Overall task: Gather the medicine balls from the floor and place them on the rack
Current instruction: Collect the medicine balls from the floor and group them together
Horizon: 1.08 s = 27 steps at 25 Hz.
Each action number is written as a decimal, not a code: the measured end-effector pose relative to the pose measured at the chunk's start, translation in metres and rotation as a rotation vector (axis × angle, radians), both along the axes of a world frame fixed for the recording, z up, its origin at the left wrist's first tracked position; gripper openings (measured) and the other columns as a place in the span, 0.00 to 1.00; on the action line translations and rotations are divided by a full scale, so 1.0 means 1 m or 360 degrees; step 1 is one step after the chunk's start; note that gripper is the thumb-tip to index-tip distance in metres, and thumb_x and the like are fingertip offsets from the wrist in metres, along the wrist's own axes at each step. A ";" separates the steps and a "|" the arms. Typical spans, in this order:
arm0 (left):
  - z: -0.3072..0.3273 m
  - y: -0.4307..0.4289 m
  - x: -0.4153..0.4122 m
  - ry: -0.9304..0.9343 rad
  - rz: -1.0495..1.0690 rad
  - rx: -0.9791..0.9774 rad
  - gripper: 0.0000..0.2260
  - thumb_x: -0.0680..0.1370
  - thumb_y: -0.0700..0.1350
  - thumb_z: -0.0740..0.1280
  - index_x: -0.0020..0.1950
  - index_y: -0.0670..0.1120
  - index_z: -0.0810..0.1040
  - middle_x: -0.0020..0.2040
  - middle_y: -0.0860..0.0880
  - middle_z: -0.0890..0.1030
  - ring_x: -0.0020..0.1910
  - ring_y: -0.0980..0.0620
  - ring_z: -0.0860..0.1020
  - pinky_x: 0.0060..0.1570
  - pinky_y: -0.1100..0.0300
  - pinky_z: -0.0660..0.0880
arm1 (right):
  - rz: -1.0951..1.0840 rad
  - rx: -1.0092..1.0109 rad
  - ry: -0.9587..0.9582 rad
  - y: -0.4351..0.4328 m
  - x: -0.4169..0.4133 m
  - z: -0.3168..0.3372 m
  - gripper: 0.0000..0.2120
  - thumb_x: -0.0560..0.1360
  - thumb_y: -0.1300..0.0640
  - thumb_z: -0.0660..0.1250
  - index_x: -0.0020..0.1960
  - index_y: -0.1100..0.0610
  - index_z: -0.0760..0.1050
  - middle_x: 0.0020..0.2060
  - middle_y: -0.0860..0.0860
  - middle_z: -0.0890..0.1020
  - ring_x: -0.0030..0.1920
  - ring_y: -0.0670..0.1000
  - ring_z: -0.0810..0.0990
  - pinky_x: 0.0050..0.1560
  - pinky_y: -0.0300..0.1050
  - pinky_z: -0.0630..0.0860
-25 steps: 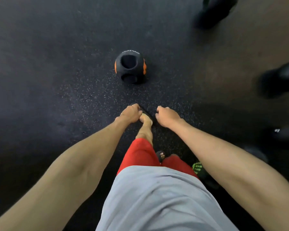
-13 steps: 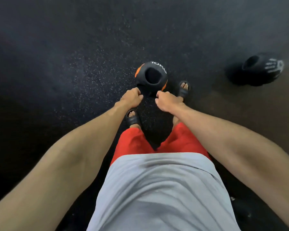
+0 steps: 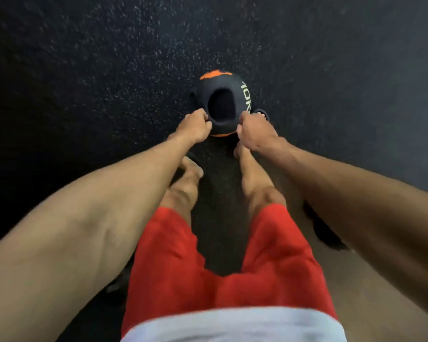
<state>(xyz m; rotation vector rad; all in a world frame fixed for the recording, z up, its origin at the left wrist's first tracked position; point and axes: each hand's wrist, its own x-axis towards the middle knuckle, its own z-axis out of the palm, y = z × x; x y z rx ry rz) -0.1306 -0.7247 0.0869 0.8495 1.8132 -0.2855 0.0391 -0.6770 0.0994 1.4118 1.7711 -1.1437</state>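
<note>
The round black rubber medicine ball with orange panels and a moulded grip hole (image 3: 226, 104) sits on the dark speckled rubber floor (image 3: 109, 82), just beyond the person's feet. The left hand (image 3: 194, 125) is curled against the ball's near-left side, and the right hand (image 3: 253, 130) is curled against its near-right side. Both touch the ball with fingers bent round its lower edge, though whether either grip is fully closed cannot be told. The ball lies between the two hands, its hole facing up and white "10K" lettering on the side beyond the right hand. This looks like the pick-up step. Next, the lift calls for a firm two-handed hold, since the marking suggests real weight. No rack is in view, so it must be found.
</note>
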 end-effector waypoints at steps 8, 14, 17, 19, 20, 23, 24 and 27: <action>-0.183 0.018 0.046 0.0183 0.0973 -0.0199 0.37 0.82 0.49 0.63 0.82 0.51 0.42 0.79 0.41 0.56 0.75 0.38 0.64 0.71 0.46 0.62 | -0.0258 0.0115 -0.0088 0.016 0.015 -0.193 0.26 0.82 0.47 0.57 0.76 0.57 0.60 0.67 0.66 0.69 0.67 0.68 0.70 0.67 0.61 0.68; -0.241 -0.028 0.036 0.0281 0.0980 0.0003 0.31 0.82 0.52 0.62 0.81 0.55 0.49 0.74 0.43 0.69 0.69 0.40 0.72 0.66 0.48 0.67 | -0.0709 0.0217 -0.0017 0.018 0.000 -0.266 0.28 0.85 0.43 0.49 0.78 0.58 0.58 0.72 0.62 0.69 0.70 0.62 0.69 0.68 0.52 0.65; -0.249 -0.049 0.042 0.0316 0.1032 0.0165 0.31 0.82 0.50 0.63 0.81 0.53 0.52 0.70 0.41 0.72 0.66 0.39 0.74 0.64 0.48 0.68 | -0.0796 0.0208 -0.0003 0.019 -0.006 -0.280 0.28 0.85 0.42 0.48 0.75 0.60 0.62 0.70 0.59 0.72 0.69 0.60 0.71 0.65 0.49 0.66; -0.251 -0.061 0.043 0.0274 0.1149 0.0218 0.31 0.81 0.47 0.64 0.80 0.52 0.54 0.69 0.40 0.73 0.65 0.38 0.75 0.62 0.48 0.69 | -0.0916 0.0213 -0.0009 0.019 -0.013 -0.282 0.28 0.84 0.40 0.49 0.75 0.57 0.63 0.70 0.58 0.74 0.70 0.59 0.71 0.66 0.48 0.65; -0.253 -0.069 0.042 0.0251 0.1164 0.0229 0.30 0.80 0.46 0.64 0.80 0.51 0.55 0.69 0.40 0.73 0.65 0.38 0.75 0.61 0.48 0.70 | -0.0900 0.0199 -0.0019 0.019 -0.015 -0.283 0.28 0.84 0.39 0.49 0.75 0.57 0.63 0.70 0.58 0.74 0.71 0.58 0.70 0.68 0.48 0.64; -0.263 -0.098 0.029 0.0279 0.1220 0.0274 0.30 0.79 0.45 0.66 0.79 0.50 0.57 0.68 0.39 0.74 0.65 0.38 0.74 0.61 0.48 0.70 | -0.0797 0.0177 0.0016 0.015 -0.026 -0.283 0.31 0.82 0.36 0.50 0.77 0.55 0.62 0.71 0.56 0.73 0.72 0.57 0.70 0.69 0.47 0.63; -0.267 -0.109 0.020 0.0303 0.1216 0.0324 0.31 0.79 0.45 0.66 0.80 0.51 0.57 0.69 0.39 0.74 0.66 0.39 0.73 0.63 0.49 0.69 | -0.0740 0.0172 0.0038 0.011 -0.032 -0.282 0.32 0.82 0.35 0.51 0.78 0.54 0.61 0.71 0.55 0.73 0.71 0.56 0.71 0.69 0.47 0.63; -0.277 -0.146 -0.020 0.0416 0.1344 0.0331 0.28 0.80 0.44 0.67 0.79 0.50 0.63 0.71 0.41 0.74 0.69 0.41 0.72 0.68 0.55 0.66 | -0.0669 0.0236 0.0103 -0.021 -0.063 -0.273 0.37 0.77 0.31 0.54 0.79 0.50 0.58 0.71 0.61 0.71 0.68 0.60 0.73 0.71 0.49 0.65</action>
